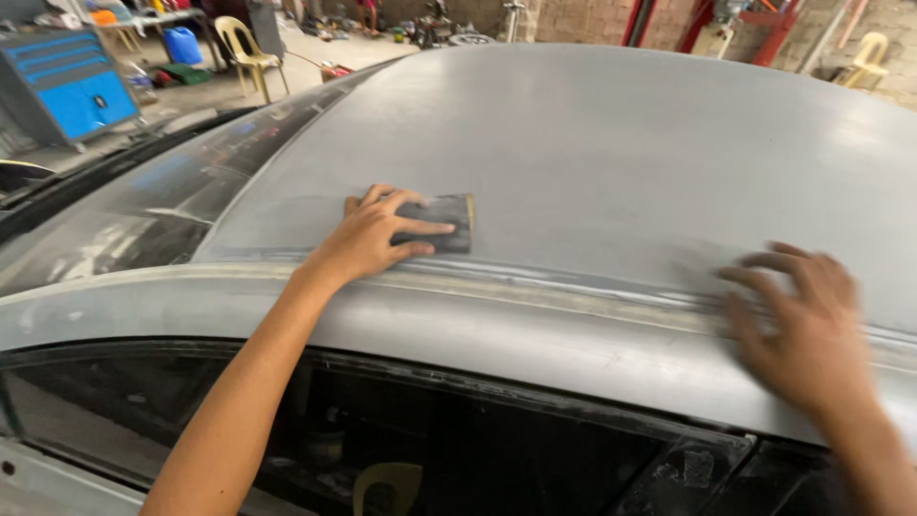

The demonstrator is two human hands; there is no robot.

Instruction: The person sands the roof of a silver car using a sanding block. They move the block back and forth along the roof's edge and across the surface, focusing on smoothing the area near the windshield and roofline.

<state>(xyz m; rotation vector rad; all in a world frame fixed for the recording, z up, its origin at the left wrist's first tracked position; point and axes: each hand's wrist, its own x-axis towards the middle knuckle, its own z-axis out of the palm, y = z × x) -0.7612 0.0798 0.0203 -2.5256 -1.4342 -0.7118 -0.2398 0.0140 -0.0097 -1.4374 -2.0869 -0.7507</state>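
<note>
The right hand (807,330) is blurred, its fingers spread over the edge of the grey car roof (611,153), and whether it touches is unclear. The left hand (374,239) hides part of the dark sanding block (444,222), fingers spread flat, pressing it to the roof near the windshield. A blue tool cabinet (62,81) stands far left, partly cut off.

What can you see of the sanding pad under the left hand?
The sanding pad is a small dark grey rectangular sheet with a thin yellowish right edge, looking worn and dusty. It lies flat on the dull grey car roof, just above the side rail. The left hand presses on its left part, fingers spread across it, hiding that end.
</note>
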